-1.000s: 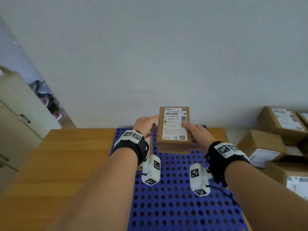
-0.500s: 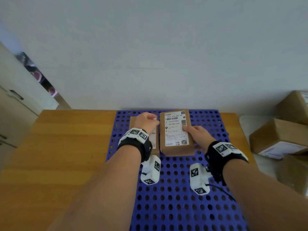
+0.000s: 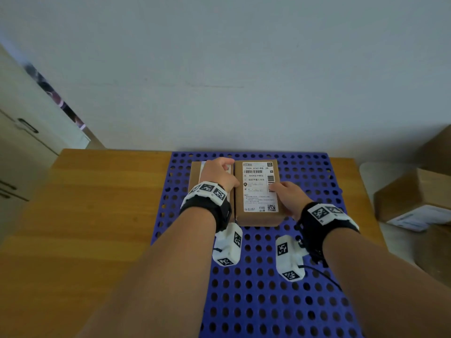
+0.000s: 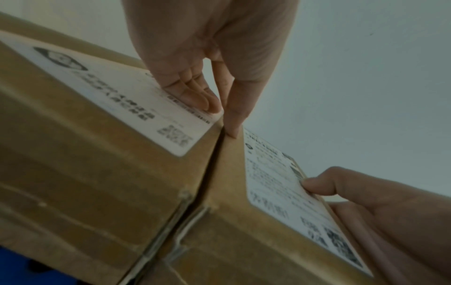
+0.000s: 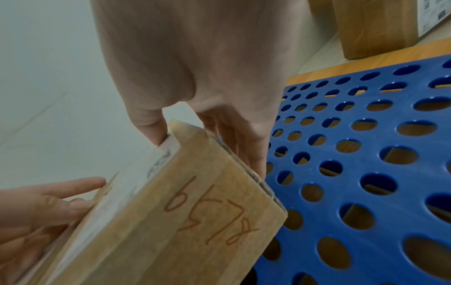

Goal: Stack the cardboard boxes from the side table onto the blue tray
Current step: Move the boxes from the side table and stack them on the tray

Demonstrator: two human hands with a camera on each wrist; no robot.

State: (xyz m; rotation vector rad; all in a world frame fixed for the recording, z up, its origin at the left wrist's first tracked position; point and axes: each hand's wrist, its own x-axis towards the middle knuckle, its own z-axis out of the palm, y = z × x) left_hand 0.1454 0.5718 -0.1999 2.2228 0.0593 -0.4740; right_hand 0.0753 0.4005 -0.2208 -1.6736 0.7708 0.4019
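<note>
Two cardboard boxes lie side by side at the far end of the blue perforated tray (image 3: pixel 268 301). The right box (image 3: pixel 258 191) shows its white shipping label and stands flat on the tray. My right hand (image 3: pixel 284 193) grips its right side, thumb on the label and fingers down the side wall (image 5: pixel 207 152). The left box (image 3: pixel 194 176) is partly hidden under my left hand (image 3: pixel 228 174). That hand's fingers rest flat on the left box's label (image 4: pixel 220 119), and its thumb touches the right box's edge at the seam. The boxes touch.
The tray lies on a wooden table (image 3: pixel 97 215) against a pale wall. Several more cardboard boxes (image 3: pixel 415 198) are piled on a white side table (image 3: pixel 368 174) at the right. A cream cabinet (image 3: pixel 19 147) stands at the left. The tray's near half is bare.
The labelled box came down from the air onto the tray, beside the left box. My left hand moved from the carried box's side onto the left box.
</note>
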